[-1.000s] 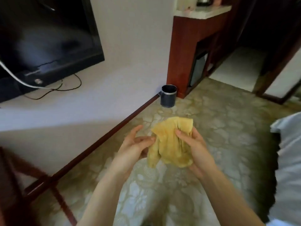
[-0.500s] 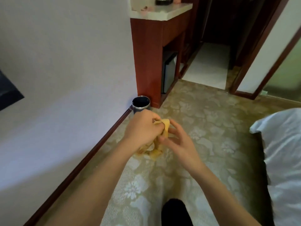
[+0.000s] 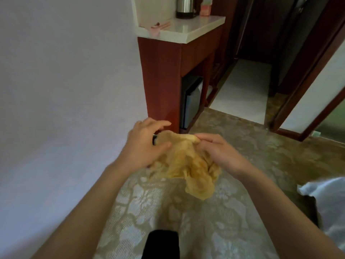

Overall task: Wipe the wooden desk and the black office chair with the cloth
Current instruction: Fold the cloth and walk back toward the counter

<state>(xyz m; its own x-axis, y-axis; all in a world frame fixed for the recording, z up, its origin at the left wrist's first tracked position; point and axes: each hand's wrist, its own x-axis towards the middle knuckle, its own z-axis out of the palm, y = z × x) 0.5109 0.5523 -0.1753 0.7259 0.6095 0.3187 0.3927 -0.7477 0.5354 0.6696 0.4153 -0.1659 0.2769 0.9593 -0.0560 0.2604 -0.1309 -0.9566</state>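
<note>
A crumpled yellow cloth [image 3: 188, 165] hangs in the air between my two hands, above the patterned carpet. My left hand [image 3: 145, 144] grips its left side, thumb under and fingers curved over the top. My right hand [image 3: 218, 150] pinches the cloth's upper right edge, and the loose bulk droops below it. Neither the wooden desk nor the black office chair is in view.
A red-brown wooden cabinet [image 3: 162, 81] with a white top [image 3: 188, 30] stands ahead against the wall, holding a kettle [image 3: 185, 6]; a small fridge [image 3: 192, 98] sits inside. A doorway [image 3: 242, 86] opens beyond it. White bedding [image 3: 328, 206] lies at right. A dark bin is mostly hidden behind my left hand.
The view has swung right and forward, so the television and table legs have left the frame. The cloth was bunched tightly between both hands and is now spread wider.
</note>
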